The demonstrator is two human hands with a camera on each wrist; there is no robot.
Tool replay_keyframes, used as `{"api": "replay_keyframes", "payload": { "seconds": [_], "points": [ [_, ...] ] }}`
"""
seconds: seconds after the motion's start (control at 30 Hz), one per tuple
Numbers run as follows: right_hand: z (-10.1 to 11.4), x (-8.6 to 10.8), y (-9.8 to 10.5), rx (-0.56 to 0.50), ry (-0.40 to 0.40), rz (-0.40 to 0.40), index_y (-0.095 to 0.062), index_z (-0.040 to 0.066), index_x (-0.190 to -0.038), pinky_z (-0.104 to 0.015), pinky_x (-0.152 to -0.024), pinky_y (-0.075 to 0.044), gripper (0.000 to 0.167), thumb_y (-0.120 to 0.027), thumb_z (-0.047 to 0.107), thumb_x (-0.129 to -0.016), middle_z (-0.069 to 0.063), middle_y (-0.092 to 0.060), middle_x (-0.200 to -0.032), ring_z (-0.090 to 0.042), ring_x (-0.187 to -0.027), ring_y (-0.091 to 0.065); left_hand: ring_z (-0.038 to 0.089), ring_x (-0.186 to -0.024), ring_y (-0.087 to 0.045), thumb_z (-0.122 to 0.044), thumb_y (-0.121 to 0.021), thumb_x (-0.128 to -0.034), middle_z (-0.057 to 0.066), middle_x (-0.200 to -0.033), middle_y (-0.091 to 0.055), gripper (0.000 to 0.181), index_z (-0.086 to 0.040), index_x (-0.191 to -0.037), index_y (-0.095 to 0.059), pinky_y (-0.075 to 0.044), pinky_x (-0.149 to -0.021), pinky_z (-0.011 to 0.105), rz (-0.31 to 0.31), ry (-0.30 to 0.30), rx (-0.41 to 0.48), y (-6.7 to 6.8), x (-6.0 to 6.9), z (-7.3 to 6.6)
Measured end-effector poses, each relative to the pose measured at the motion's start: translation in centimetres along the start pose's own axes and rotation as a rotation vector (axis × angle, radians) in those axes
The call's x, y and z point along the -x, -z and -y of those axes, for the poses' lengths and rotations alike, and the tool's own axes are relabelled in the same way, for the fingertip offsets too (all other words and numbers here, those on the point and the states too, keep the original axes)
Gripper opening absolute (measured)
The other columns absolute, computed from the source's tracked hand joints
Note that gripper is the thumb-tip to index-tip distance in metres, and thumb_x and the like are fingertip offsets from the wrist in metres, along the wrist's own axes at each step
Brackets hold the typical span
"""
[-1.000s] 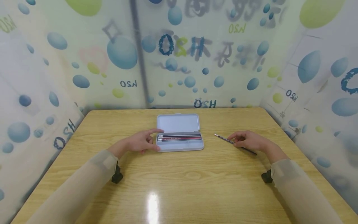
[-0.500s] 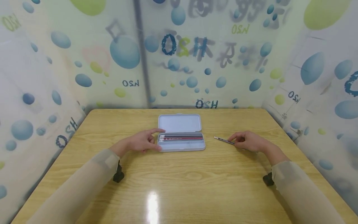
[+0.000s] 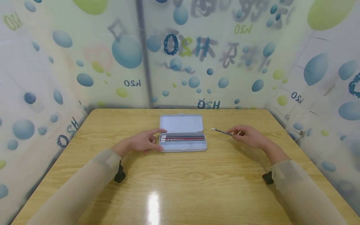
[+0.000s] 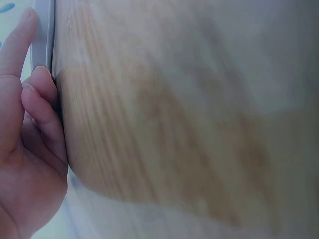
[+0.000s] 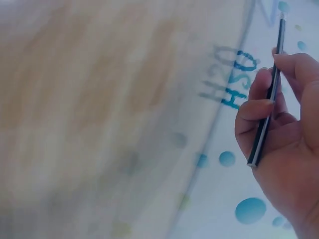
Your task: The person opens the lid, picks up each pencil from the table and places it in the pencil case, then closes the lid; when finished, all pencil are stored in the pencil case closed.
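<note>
An open light-blue pencil case lies on the table, its lid tipped back. Several striped pencils, dark and red, lie side by side in its rear compartment. My left hand holds the case's left end between thumb and index finger; the other fingers are curled beside it. To the right of the case, my right hand pinches a dark pencil, eraser end toward the case. The right wrist view shows this pencil running across the palm between thumb and fingers.
The wooden table stretches in front of and around the case. A patterned curtain hangs behind and along both sides. The case's front compartment has a small divider.
My right hand has lifted the pencil off the table and moved it slightly back and left, toward the case. The left hand stays at the case's left end.
</note>
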State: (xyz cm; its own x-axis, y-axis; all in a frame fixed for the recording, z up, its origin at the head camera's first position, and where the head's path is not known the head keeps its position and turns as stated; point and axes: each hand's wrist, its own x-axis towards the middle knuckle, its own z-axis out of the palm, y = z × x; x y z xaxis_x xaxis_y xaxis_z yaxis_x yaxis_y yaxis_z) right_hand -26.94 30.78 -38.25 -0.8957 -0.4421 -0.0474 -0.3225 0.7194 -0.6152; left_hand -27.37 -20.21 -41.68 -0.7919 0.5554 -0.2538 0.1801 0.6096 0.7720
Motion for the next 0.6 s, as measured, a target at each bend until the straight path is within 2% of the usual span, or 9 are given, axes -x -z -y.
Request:
{"api": "replay_keyframes", "payload": {
  "seconds": [0.17,0.4,0.6],
  "points": [
    [1.8,-1.0,-0.3,0.024,0.029,-0.001,-0.075,0.016,-0.139,-0.034,-0.072,-0.052,0.029,-0.065,0.020,-0.112,-0.009,-0.068,-0.112,-0.022,-0.085,-0.063,0.015,-0.054,-0.047,-0.039,-0.087,-0.0967,-0.002,-0.076,-0.054,0.088,-0.030,-0.169,-0.039,-0.047,-0.055,0.027,-0.005,0.007,-0.007,0.0,0.1,0.0],
    [4.1,-2.8,-1.5,0.008,0.055,0.040,-0.074,0.015,-0.139,-0.034,-0.073,-0.051,0.032,-0.068,0.013,-0.108,-0.011,-0.069,-0.116,-0.021,-0.089,-0.061,0.015,-0.055,-0.047,-0.042,-0.087,-0.0959,-0.002,-0.078,-0.054,0.088,-0.032,-0.169,-0.039,-0.045,-0.056,0.027,-0.008,0.018,-0.015,-0.1,0.1,0.1],
    [5.6,-4.7,-2.8,0.011,0.080,0.056,-0.075,0.016,-0.138,-0.036,-0.080,-0.053,0.031,-0.068,0.011,-0.108,-0.010,-0.071,-0.118,-0.021,-0.095,-0.064,0.016,-0.055,-0.047,-0.041,-0.087,-0.0960,-0.001,-0.078,-0.053,0.088,-0.032,-0.169,-0.039,-0.046,-0.057,0.027,-0.013,0.022,-0.012,0.0,0.1,-0.1]
  ]
}}
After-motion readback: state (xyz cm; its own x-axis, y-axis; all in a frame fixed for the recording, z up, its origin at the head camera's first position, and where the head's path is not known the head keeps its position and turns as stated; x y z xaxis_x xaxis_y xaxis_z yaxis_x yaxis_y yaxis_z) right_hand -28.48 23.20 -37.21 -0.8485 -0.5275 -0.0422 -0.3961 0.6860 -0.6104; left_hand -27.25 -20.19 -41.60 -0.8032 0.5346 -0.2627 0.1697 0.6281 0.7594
